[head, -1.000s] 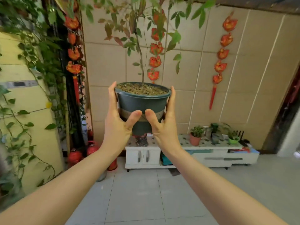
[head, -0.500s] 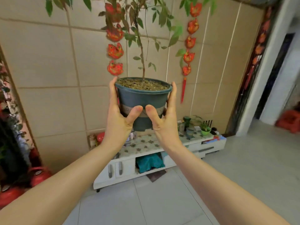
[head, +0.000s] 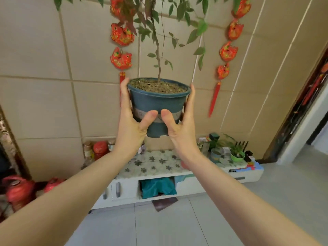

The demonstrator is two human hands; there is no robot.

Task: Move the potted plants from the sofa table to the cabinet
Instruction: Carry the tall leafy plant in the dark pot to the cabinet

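Observation:
A dark teal plastic pot (head: 158, 102) with soil and a thin-stemmed leafy plant (head: 158, 41) is held up in the air at arm's length. My left hand (head: 130, 125) grips its left side, thumb across the front. My right hand (head: 181, 126) grips its right side the same way. Below and behind the pot stands a low white cabinet (head: 156, 166) with a flower-patterned top. Small potted plants stand at its right end, among them a green pot (head: 237, 155) and a pale pot (head: 215, 155).
Red jars and bottles (head: 100, 149) crowd the cabinet's left end. Red kettles (head: 17, 190) sit on the floor at the left. Red fish ornaments (head: 121, 57) hang on the tiled wall. A doorway (head: 312, 125) opens at the right. Grey floor tiles (head: 159, 228) lie in front.
The view has drawn closer to the cabinet, which now sits directly below the held pot. Both hands keep the same grip on the pot.

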